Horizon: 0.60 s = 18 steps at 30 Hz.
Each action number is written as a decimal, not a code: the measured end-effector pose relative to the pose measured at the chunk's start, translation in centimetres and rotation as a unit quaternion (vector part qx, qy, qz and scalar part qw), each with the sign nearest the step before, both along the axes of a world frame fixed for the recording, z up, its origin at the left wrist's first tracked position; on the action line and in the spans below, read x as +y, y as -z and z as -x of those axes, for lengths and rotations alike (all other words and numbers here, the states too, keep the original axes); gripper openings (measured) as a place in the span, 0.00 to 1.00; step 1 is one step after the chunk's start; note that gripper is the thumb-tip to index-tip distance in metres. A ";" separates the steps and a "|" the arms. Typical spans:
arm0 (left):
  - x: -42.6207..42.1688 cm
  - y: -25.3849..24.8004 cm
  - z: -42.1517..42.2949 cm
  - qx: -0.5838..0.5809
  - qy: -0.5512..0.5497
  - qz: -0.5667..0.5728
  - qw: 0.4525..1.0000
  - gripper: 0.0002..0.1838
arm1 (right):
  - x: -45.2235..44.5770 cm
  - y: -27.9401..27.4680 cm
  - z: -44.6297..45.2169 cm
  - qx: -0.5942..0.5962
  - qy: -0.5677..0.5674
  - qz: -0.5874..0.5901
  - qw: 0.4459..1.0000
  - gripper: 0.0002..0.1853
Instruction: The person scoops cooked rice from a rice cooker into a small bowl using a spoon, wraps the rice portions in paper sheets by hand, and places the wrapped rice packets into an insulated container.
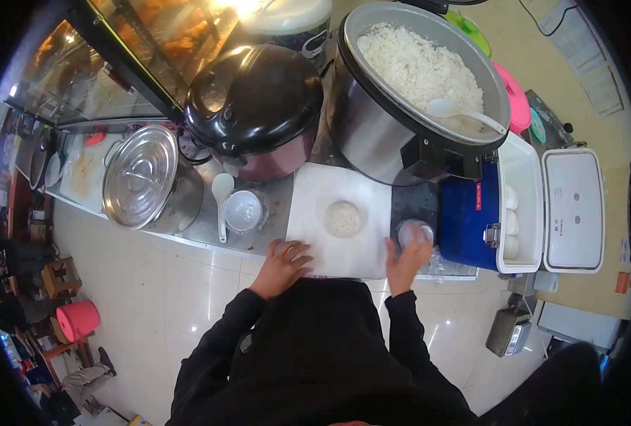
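A round, flat-topped mound of white rice [342,219] sits on a sheet of white paper [337,186] in front of me. My left hand [283,268] lies with its fingers apart on the near left edge of the paper, holding nothing. At the paper's right edge, my right hand [409,261] has its thumb held away from its fingers. Those fingers overlap a small clear cup [405,231] on the counter; whether they touch it I cannot tell.
A large open rice cooker [372,128] full of rice, with a white scoop [447,108], stands behind the paper. Leftward are a closed black cooker [255,99], a white spoon [222,188], a white bowl [244,211] and a lidded pot [141,177]. A blue cooler [469,213] holds eggs [511,222].
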<state>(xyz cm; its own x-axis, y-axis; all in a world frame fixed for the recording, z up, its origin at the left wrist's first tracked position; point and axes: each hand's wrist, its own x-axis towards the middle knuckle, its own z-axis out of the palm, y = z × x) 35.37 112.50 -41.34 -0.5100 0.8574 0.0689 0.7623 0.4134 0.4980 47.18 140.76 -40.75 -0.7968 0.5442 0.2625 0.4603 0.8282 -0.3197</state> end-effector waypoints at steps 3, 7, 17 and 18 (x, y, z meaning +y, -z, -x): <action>1.7 0.9 0.0 0.010 0.062 -0.021 0.998 0.18 | -3.2 1.2 -0.5 -0.062 -0.321 0.149 0.933 0.21; 1.9 0.9 -1.2 0.075 0.082 0.010 0.994 0.15 | -4.4 0.6 -0.6 -0.059 -0.393 0.069 0.915 0.19; 3.5 0.0 0.6 -0.124 -0.081 0.027 0.989 0.03 | -1.9 -0.3 0.5 -0.114 -0.319 0.231 0.912 0.09; 3.9 -0.5 1.0 -0.123 -0.085 0.034 0.988 0.04 | -1.8 -0.7 0.9 -0.126 -0.309 0.238 0.912 0.09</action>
<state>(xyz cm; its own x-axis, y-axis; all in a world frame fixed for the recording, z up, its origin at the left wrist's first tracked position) 34.41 116.38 -40.79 -0.6414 0.7561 -0.1300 0.5388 0.5646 0.6253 46.27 138.97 -40.06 -0.9924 -0.0243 -0.1208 0.0618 0.7499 -0.6586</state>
